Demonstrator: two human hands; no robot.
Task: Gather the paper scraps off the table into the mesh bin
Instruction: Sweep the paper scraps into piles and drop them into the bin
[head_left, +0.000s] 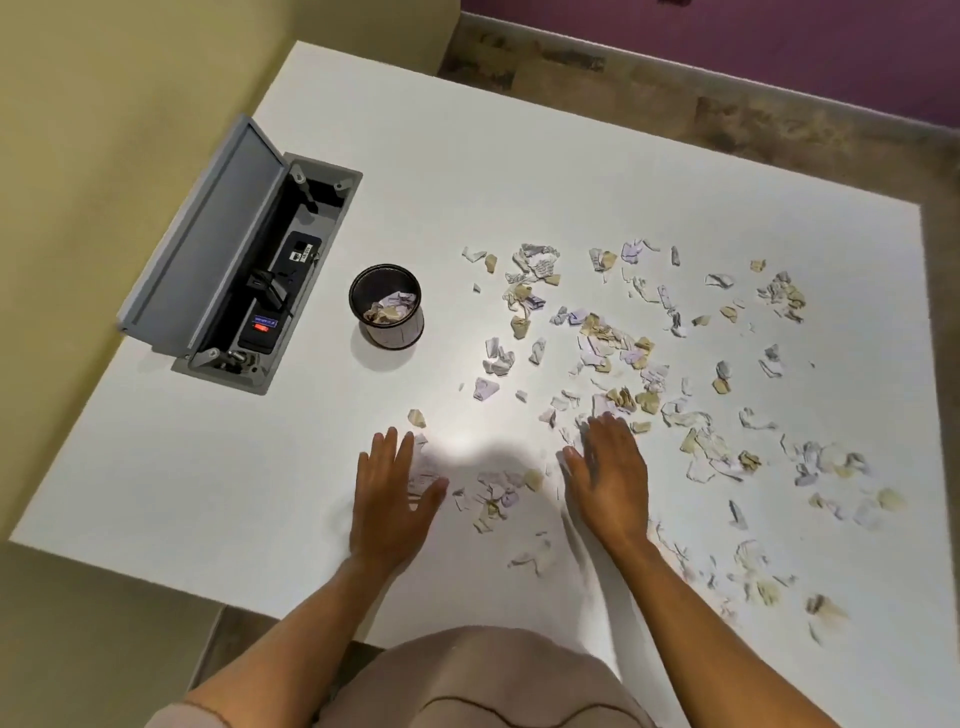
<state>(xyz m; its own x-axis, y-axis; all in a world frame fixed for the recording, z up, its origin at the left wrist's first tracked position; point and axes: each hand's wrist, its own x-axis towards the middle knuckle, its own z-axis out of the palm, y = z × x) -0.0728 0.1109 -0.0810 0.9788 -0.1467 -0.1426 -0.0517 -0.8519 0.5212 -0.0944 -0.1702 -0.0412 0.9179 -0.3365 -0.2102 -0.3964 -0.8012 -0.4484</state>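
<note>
Several torn paper scraps (613, 338), white, lilac and tan, lie scattered over the right half of the white table (519, 156). A small black mesh bin (387, 306) stands upright left of them and holds a few crumpled scraps. My left hand (395, 493) lies flat on the table, fingers apart, its thumb side against a blurred white scrap. My right hand (610, 473) also lies flat with fingers spread, touching scraps at its fingertips. A small cluster of scraps (496, 496) sits between the two hands. Neither hand grips anything.
A grey cable box (244, 260) with its lid raised is set into the table at the left, with plugs and sockets inside. The table's near edge runs just behind my wrists. A yellow wall stands to the left, and floor lies beyond the far edge.
</note>
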